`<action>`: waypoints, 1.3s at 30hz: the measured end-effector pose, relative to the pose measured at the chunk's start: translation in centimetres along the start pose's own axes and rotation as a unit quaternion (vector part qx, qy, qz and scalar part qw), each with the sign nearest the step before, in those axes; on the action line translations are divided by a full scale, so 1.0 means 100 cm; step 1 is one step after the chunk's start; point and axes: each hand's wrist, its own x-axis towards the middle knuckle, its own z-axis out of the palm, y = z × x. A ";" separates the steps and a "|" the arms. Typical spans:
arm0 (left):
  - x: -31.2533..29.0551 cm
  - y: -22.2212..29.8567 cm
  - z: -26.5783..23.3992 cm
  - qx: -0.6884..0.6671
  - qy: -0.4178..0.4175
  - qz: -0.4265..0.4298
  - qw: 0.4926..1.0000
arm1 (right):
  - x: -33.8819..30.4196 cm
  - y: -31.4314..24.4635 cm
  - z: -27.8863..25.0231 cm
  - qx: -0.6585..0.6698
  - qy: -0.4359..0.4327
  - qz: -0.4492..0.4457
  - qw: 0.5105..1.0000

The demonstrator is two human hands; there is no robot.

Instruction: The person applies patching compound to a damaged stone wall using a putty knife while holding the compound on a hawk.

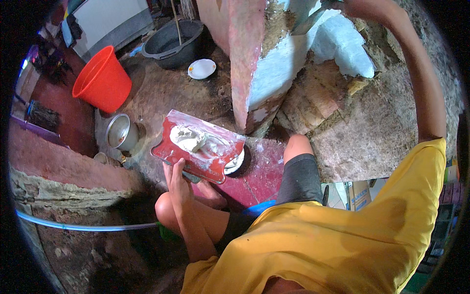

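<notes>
My left hand [179,185] grips a red plastic plastering board [169,148] by its underside, fingers curled at the near edge. A thick lump of white putty [188,138] lies on the board, with more smeared beside it. My right arm reaches up to the top right. At the upper edge of the view my right hand [348,7], partly cut off, is closed on a trowel [309,21]. The flat grey blade rests against or very close to the wall [279,66], where white putty coats part of the surface. Another white-coated patch [342,44] lies just right of it.
An orange-red bucket [104,81], a metal pot [122,132] and a black tub [176,43] with a stick stand to the left. A white plate [201,69] lies near the tub. Behind the board shows a second white dish [236,164]. A pale hose [88,227] crosses the lower left.
</notes>
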 end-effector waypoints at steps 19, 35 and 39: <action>0.002 -0.005 -0.007 0.027 0.010 0.018 0.999 | -0.009 -0.034 0.021 0.114 0.026 -0.006 0.993; 0.000 -0.001 -0.006 0.033 0.020 -0.001 0.999 | -0.018 -0.043 0.014 0.066 -0.006 -0.011 0.998; -0.001 -0.003 -0.004 0.057 0.037 0.020 0.997 | -0.014 -0.038 0.009 0.069 0.032 0.005 0.997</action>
